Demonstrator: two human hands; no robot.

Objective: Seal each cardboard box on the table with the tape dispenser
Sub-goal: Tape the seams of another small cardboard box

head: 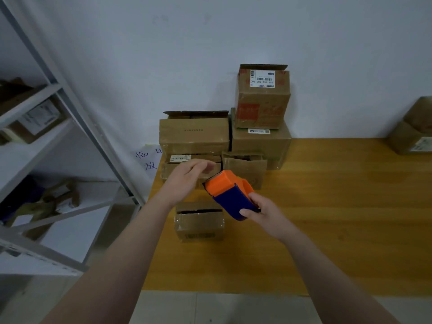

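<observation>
**Tape dispenser in the right hand, over the table's left side**

The right hand [259,212] grips the blue body of the tape dispenser [230,195], with thumb and fingers curled round its near end. The dispenser's orange toothed end points up and away, toward the left hand [187,177]. That hand hovers just beside the orange end, back upward, its fingers [205,166] stretched forward with a slight bend. They are blurred, and I cannot tell whether they pinch any tape.

The dispenser is in the air above the wooden table [339,218], over the far right corner of a small cardboard box [199,222]. This box stands alone near the left edge, and a dark gap shows between its top flaps.

There is one dispenser. Six boxes are on the left side: the lone one, plus five in the stack [260,141] at the far left corner, against the wall. A cut-off carton pile [411,134] sits at the far right edge, and how many boxes it holds is unclear.
</observation>
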